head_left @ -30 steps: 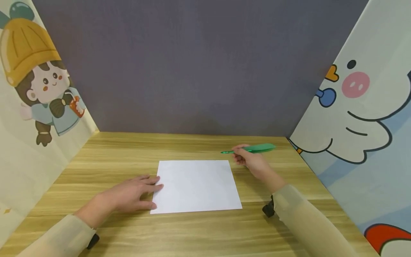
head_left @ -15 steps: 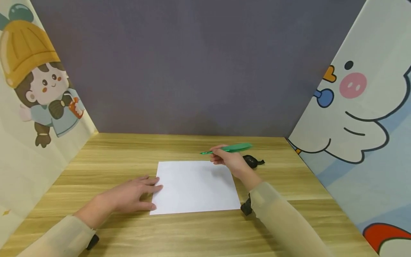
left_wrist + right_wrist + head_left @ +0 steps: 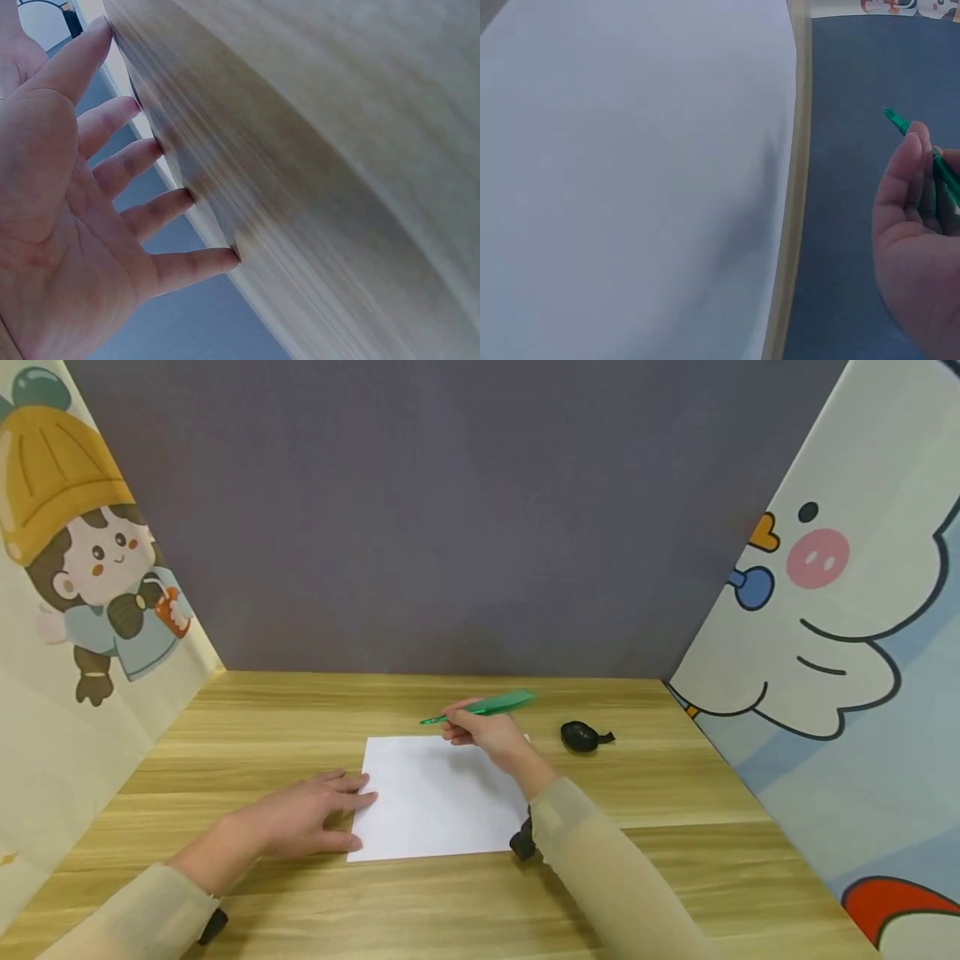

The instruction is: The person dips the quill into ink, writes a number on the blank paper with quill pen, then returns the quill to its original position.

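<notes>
- Near edge: both forearms enter from the bottom of the head view in pale beige sleeves; each sleeve is cut off by the frame, and a black wrist-mounted device shows only partly under each cuff.
- Left hand (image 3: 300, 820): lies flat, palm down, on the light wooden table (image 3: 675, 877), fingers straight and slightly spread. The fingertips touch the near-left edge of the white rectangular sheet of paper (image 3: 427, 802). It grips nothing. In the left wrist view the hand (image 3: 67, 225) shows palm side with its fingertips against the wood; the paper cannot be made out there.
- White sheet: lies flat at the table centre. Its near-right corner and part of its right edge are hidden behind the right forearm.
- Right hand (image 3: 487, 737): hangs over the far-right part of the sheet, fingers curled round a green feather-shaped pen (image 3: 480, 707). The thin tip points left, beyond the sheet's far edge; the broad feather end points right. Whether the hand rests on the paper cannot be determined. In the right wrist view only the thin green tip (image 3: 900, 124) shows past the fingers; the remainder is hidden.
- Right of the sheet: a small black rounded object (image 3: 581, 737) lies on the table, well apart from the hand; its identity is unclear.
- Far: a grey back panel (image 3: 450, 510), with cartoon-printed side panels left and right, both cut off.
</notes>
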A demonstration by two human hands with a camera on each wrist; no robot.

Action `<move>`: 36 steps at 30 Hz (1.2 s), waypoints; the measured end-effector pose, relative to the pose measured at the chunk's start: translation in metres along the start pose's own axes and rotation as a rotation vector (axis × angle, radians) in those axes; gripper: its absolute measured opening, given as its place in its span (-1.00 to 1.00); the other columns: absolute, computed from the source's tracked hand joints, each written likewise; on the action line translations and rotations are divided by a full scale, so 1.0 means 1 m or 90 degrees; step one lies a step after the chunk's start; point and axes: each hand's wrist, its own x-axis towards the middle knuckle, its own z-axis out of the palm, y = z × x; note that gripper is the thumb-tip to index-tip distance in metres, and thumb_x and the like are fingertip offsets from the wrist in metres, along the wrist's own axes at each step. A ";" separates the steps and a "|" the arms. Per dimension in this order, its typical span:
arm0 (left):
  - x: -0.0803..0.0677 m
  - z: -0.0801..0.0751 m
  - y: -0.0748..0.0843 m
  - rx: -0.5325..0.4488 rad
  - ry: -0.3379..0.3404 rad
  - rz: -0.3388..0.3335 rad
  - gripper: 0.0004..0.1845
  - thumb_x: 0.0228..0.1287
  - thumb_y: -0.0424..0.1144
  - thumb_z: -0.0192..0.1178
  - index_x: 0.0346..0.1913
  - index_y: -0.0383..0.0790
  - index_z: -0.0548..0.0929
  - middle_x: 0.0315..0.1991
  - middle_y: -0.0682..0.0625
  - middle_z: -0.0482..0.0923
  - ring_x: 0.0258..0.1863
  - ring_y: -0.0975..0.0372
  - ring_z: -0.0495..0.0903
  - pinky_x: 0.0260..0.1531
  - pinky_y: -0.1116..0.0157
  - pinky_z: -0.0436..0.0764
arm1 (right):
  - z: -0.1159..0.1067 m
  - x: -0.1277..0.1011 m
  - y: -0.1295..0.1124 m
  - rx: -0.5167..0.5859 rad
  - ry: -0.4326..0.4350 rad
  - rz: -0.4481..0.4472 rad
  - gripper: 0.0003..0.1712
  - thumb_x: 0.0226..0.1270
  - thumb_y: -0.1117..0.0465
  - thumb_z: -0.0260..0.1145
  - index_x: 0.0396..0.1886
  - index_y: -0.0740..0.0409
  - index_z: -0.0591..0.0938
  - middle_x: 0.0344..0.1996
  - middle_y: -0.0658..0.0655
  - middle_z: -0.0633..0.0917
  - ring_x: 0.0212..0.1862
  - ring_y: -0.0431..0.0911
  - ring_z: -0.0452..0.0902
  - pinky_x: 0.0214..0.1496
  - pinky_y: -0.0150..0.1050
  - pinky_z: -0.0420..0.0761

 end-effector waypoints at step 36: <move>0.000 0.000 0.000 -0.004 -0.001 -0.001 -0.19 0.46 0.32 0.36 0.56 -0.11 0.59 0.65 -0.25 0.39 0.60 -0.43 0.31 0.50 -0.43 0.39 | 0.063 0.027 0.027 -0.056 0.088 0.042 -0.77 0.58 0.30 0.40 0.06 0.36 0.80 -0.30 0.20 0.87 -0.34 -0.16 0.80 -0.16 -0.28 0.87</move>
